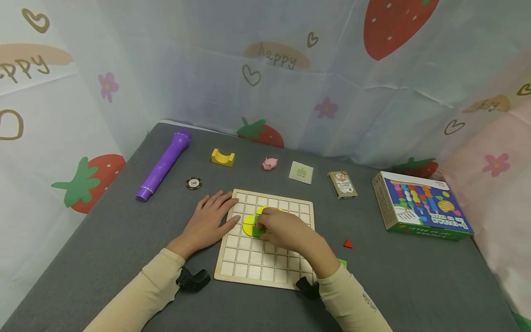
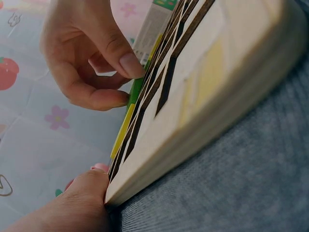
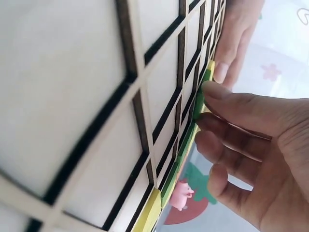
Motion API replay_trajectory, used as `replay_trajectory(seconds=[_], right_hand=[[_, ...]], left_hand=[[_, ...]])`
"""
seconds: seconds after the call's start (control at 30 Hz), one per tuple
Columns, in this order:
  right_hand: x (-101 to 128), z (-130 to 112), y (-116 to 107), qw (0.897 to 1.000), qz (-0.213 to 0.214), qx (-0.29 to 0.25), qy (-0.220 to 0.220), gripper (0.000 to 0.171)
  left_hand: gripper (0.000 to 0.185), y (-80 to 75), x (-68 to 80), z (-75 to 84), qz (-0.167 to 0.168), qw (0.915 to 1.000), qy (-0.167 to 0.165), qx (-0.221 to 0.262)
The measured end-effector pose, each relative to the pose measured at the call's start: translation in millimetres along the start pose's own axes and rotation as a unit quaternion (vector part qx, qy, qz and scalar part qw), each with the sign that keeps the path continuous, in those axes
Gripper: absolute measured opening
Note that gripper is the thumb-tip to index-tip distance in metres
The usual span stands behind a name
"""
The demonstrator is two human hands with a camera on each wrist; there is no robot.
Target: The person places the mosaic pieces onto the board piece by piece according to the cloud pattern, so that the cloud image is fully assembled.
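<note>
A wooden grid board (image 1: 238, 272) lies flat on the grey table. My left hand (image 1: 209, 223) rests with spread, fairly straight fingers at the board's left edge. Over the middle of the board, my right hand (image 1: 286, 229) pinches a green flat piece (image 1: 258, 230) between thumb and index finger. That green piece (image 2: 135, 91) sits right at the grid's surface in the left wrist view. Beside it on the grid is a yellow rounded piece (image 1: 248, 225). Farther along in the right wrist view lie another green piece (image 3: 169, 184) and a yellow piece (image 3: 148, 212). My right hand partly hides these pieces from above.
Behind the board stand a purple microphone (image 1: 163, 166), poker chip (image 1: 193, 183), yellow notched block (image 1: 222, 157), pink pig (image 1: 269, 163), square card (image 1: 301, 172) and playing-card box (image 1: 342, 185). A toy box (image 1: 423, 205) and red triangle (image 1: 348, 243) lie right.
</note>
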State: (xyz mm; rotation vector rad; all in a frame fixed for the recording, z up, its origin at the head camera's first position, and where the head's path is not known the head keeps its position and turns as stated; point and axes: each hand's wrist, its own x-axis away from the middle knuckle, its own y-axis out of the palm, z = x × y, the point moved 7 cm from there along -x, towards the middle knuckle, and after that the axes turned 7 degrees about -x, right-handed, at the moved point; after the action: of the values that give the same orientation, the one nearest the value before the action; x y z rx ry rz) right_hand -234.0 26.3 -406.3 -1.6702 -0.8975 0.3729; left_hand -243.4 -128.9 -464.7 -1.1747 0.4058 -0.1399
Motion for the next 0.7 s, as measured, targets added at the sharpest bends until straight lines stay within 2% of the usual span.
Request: replay_trajectory(seconds=[0.13,0.27,0.4,0.7], right_hand=[[1.9,2.6,-1.7,1.000,0.005,-0.013,0.003,0.014],[8.4,14.2,-6.5,0.999,0.035,-0.028,0.016,0.016],[16.8,27.6,-9.6,0.997,0.060,-0.020,0.035,0.018],[26.5,45.7,-8.0,0.995,0.053,-0.025,0.076,0.021]], left_hand=[[0.053,0.6,-0.2,0.3,-0.001,1.0000,0.000,0.003],[0.053,1.3,-0.1,1.3,-0.003,1.0000,0.001,0.005],[0.053,1.2,0.3,1.4,-0.004,1.0000,0.001,0.006],[0.052,-2.6,1.0,1.0,0.002,1.0000,0.001,0.010]])
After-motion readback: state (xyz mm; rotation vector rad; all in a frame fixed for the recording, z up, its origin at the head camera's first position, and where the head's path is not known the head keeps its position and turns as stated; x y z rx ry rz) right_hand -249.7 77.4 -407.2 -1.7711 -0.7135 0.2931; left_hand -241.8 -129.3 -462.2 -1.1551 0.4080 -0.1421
